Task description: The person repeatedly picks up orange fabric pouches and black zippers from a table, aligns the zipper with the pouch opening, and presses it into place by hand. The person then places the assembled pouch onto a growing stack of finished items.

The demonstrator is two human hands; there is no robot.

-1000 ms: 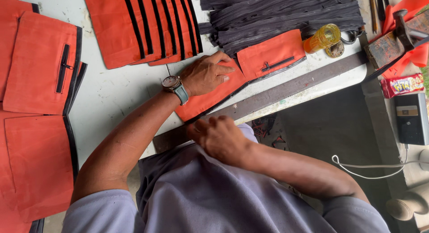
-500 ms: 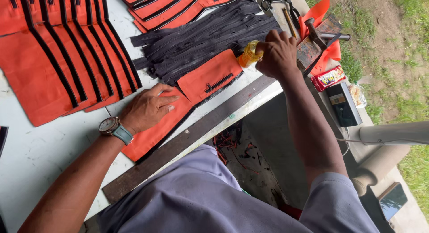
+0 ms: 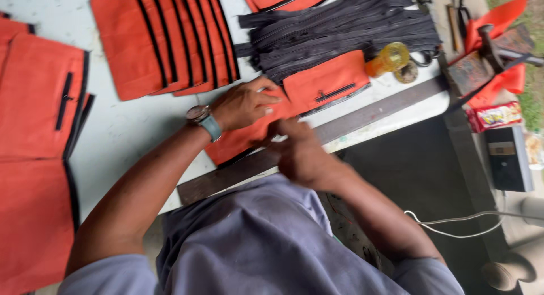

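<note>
My left hand [image 3: 245, 104], with a grey-strapped watch at the wrist, lies flat with fingers spread on an orange fabric piece [image 3: 317, 86] that has a black zipper. My right hand [image 3: 298, 149] is curled at the near edge of that same piece, by the table's front edge; whether it pinches the cloth or something small is hidden. A heap of black zipper strips [image 3: 340, 29] lies just beyond the piece. A yellow translucent bottle [image 3: 388, 58] lies on its side to the right of it.
Stacked orange panels with black strips [image 3: 164, 40] lie behind, more orange panels [image 3: 39, 102] at the left. A long dark flat bar [image 3: 351, 122] runs along the white table's front edge. A red snack packet [image 3: 496, 115], a dark box [image 3: 507, 158] and a white cable [image 3: 453, 218] are at the right.
My right hand has come back from the yellow bottle at the far right to the near edge of the orange piece. My left hand stayed pressed on the fabric. The view shifted.
</note>
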